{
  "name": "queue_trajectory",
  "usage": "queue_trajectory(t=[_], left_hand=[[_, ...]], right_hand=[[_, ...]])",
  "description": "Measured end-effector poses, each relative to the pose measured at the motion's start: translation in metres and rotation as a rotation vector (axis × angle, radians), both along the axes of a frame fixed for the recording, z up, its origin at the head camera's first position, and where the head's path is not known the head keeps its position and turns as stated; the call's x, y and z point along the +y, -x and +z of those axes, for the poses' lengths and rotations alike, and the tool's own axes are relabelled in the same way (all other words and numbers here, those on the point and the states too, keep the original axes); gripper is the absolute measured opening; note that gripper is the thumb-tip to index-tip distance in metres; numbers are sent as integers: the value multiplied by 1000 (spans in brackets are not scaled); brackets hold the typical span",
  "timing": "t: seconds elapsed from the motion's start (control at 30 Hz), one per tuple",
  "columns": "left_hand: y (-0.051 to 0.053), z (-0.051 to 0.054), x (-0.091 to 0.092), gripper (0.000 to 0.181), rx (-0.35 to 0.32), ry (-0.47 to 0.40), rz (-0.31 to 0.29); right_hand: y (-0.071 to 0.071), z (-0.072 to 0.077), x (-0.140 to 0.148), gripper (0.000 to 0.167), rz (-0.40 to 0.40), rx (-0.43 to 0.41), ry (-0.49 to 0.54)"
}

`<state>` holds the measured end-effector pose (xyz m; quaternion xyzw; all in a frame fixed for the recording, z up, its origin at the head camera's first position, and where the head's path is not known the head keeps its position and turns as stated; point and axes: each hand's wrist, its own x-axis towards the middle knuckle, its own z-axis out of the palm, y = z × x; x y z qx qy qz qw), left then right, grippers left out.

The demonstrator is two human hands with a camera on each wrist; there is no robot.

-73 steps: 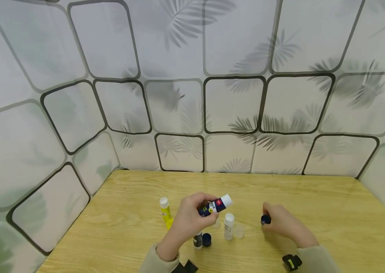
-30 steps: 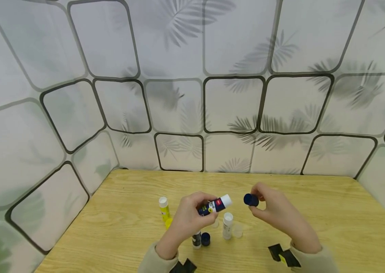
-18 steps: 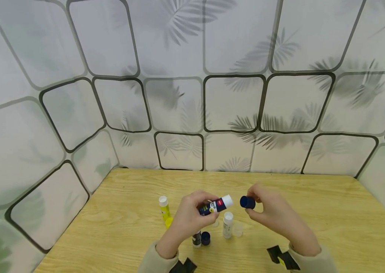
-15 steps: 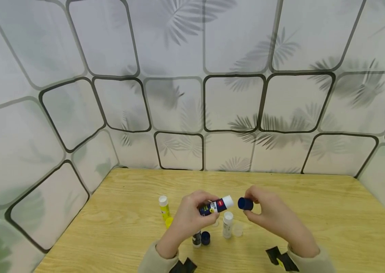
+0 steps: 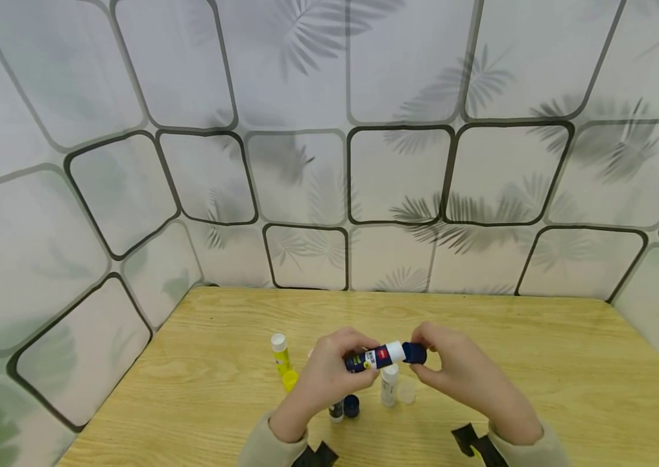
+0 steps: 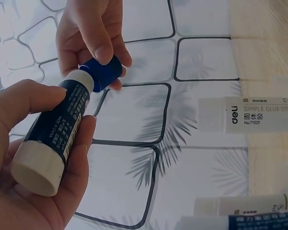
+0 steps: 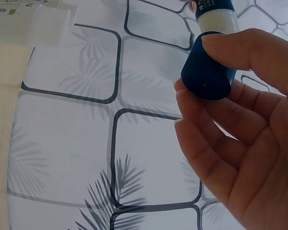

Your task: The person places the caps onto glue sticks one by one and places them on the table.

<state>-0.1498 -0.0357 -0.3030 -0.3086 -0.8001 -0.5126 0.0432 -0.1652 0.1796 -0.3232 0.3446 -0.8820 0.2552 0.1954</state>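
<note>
My left hand (image 5: 323, 376) grips a navy-labelled glue stick (image 5: 371, 358) over the table, its white end tilted up to the right. My right hand (image 5: 464, 376) pinches a dark blue cap (image 5: 416, 353) between thumb and fingers. The cap (image 6: 104, 73) meets the white end of the glue stick (image 6: 62, 117) in the left wrist view, in line with it. From the right wrist, the cap (image 7: 206, 69) covers the tip of that white end; how far it has slid on cannot be told.
Below the hands stand a white glue stick (image 5: 388, 388) with a translucent cap (image 5: 407, 392) beside it, a dark-labelled glue stick (image 5: 336, 410) partly hidden by the left arm, and a navy cap (image 5: 351, 406). Leftward are a yellow glue stick (image 5: 280, 355) and yellow cap (image 5: 290, 381).
My right hand has lifted the dark blue cap from the table's right side and moved it left until it meets the glue stick's white end. The left hand has shifted slightly right.
</note>
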Motion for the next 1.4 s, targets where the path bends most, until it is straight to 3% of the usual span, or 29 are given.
queue_trajectory(t=[0.13, 0.37, 0.53, 0.77, 1.07, 1.4], left_hand=[[2, -2, 0, 22, 2, 11, -10], [20, -30, -2, 26, 3, 29, -32], [24, -37, -3, 24, 37, 15, -54], [20, -32, -2, 25, -14, 38, -45], [2, -3, 0, 22, -7, 44, -37], [0, -2, 1, 23, 5, 45, -31]], right_hand=[[-1, 1, -1, 30, -2, 8, -16], [-3, 1, -1, 31, 4, 1, -27], [-3, 1, -1, 31, 13, -20, -19], [-4, 1, 0, 31, 39, -33, 3], [-3, 1, 2, 31, 81, -16, 49], [-3, 3, 3, 30, 121, -37, 73]])
